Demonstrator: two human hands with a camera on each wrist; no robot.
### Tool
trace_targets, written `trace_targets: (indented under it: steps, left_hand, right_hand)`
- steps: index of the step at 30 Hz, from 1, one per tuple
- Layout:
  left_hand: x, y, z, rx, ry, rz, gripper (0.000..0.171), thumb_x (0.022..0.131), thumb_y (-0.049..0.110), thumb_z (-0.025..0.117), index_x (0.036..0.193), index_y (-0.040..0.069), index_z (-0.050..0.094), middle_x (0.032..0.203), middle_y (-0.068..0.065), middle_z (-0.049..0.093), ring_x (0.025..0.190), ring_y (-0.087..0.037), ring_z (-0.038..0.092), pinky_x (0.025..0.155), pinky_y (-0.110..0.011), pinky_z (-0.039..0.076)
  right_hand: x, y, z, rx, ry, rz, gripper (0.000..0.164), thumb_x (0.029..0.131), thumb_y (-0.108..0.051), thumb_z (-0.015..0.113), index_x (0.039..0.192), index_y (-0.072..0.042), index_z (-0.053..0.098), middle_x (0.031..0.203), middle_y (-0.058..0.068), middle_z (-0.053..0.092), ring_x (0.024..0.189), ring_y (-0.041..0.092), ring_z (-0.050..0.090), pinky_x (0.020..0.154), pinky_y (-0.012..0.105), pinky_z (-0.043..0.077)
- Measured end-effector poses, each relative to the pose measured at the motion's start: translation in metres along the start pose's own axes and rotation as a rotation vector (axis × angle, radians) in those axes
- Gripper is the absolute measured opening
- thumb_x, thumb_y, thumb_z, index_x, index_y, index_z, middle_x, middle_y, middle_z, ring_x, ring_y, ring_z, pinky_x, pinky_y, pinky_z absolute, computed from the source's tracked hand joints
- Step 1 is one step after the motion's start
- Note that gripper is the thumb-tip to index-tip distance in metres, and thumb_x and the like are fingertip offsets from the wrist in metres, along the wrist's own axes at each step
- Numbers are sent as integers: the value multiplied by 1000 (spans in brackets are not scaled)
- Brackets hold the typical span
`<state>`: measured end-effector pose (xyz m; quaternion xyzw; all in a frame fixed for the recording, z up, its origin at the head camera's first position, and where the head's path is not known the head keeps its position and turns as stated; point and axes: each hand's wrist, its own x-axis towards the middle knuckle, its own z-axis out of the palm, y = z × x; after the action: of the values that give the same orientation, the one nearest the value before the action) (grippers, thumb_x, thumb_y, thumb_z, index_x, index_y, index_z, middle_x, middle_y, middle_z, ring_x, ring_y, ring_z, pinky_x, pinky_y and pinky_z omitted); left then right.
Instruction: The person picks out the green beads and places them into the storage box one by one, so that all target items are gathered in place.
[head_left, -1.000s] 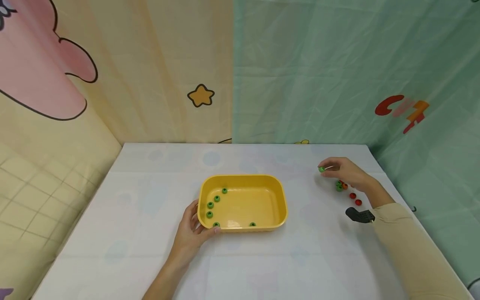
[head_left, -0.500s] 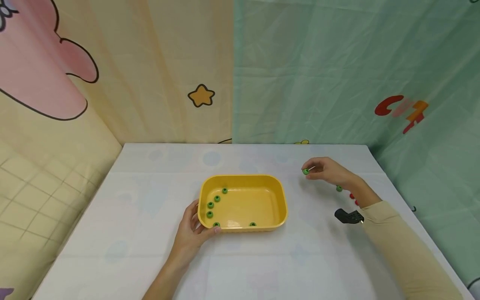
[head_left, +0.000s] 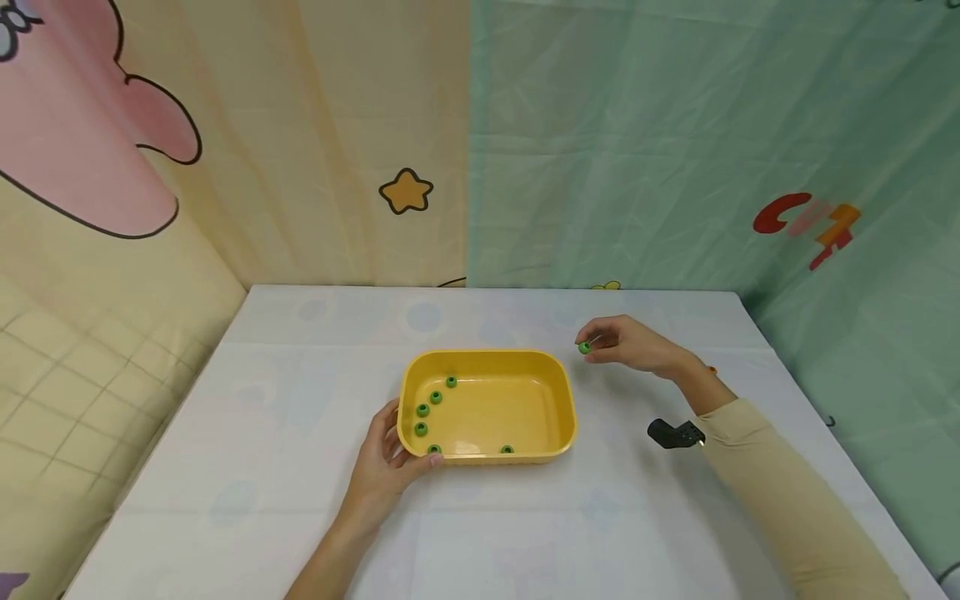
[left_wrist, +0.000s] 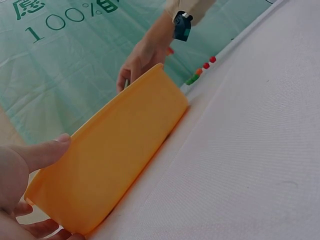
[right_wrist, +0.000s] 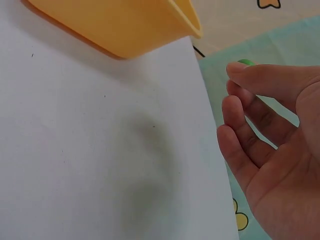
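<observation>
A yellow rectangular tray (head_left: pixel 510 408) lies on the white table, with several green beads (head_left: pixel 421 429) inside, most along its left side. My left hand (head_left: pixel 381 467) grips the tray's front left corner, thumb over the rim and fingers against the outer wall. To the tray's right, my right hand (head_left: pixel 630 343) pinches a green bead (head_left: pixel 585 347) between thumb and fingertips, above the table. In the right wrist view the thumb hides most of that green bead (right_wrist: pixel 246 62).
Red beads (left_wrist: pixel 213 59), an orange bead (left_wrist: pixel 199 72) and green beads (left_wrist: pixel 192 79) lie at the table's right; my right forearm mostly covers them in the head view. A black wrist device (head_left: pixel 675 434) sticks out from the right sleeve. Printed curtains (head_left: pixel 600 150) hang behind the table.
My right hand has moved left with the pinched green bead, from near the loose beads to close by the tray's right side. The left hand and the tray have stayed put.
</observation>
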<state>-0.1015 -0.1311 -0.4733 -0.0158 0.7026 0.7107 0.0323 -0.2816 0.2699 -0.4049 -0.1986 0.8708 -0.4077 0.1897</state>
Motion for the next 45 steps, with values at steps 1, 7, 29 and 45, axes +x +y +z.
trace_targets:
  steps: [1, 7, 29, 45]
  left_hand:
    - [0, 0, 0, 1, 0, -2, 100, 84, 4, 87, 161, 14, 25, 161, -12, 31, 146, -30, 37, 115, -39, 40]
    - [-2, 1, 0, -4, 5, -1, 99, 84, 3, 86, 161, 14, 25, 161, -11, 31, 146, -29, 37, 116, -39, 40]
    - [-3, 1, 2, 3, -3, 8, 99, 84, 5, 87, 161, 14, 26, 161, -11, 31, 146, -30, 36, 116, -39, 39]
    - [-3, 3, 2, 6, -15, -5, 99, 86, 7, 86, 162, 15, 23, 162, -11, 29, 148, -29, 34, 117, -38, 38]
  right_hand:
    - [1, -1, 1, 0, -4, -6, 28, 97, -6, 73, 123, 3, 66, 121, 14, 66, 107, 30, 61, 92, 36, 57]
    - [8, -12, 6, -18, -34, -45, 27, 97, -4, 72, 123, 2, 66, 120, 12, 66, 105, 29, 62, 92, 37, 58]
    - [36, -54, 28, 0, -160, -144, 22, 98, -4, 71, 120, -2, 69, 114, 9, 68, 99, 28, 64, 89, 35, 59]
    - [77, -99, 61, 26, -287, -302, 17, 98, 0, 70, 114, -1, 71, 115, 22, 67, 95, 26, 64, 87, 34, 59]
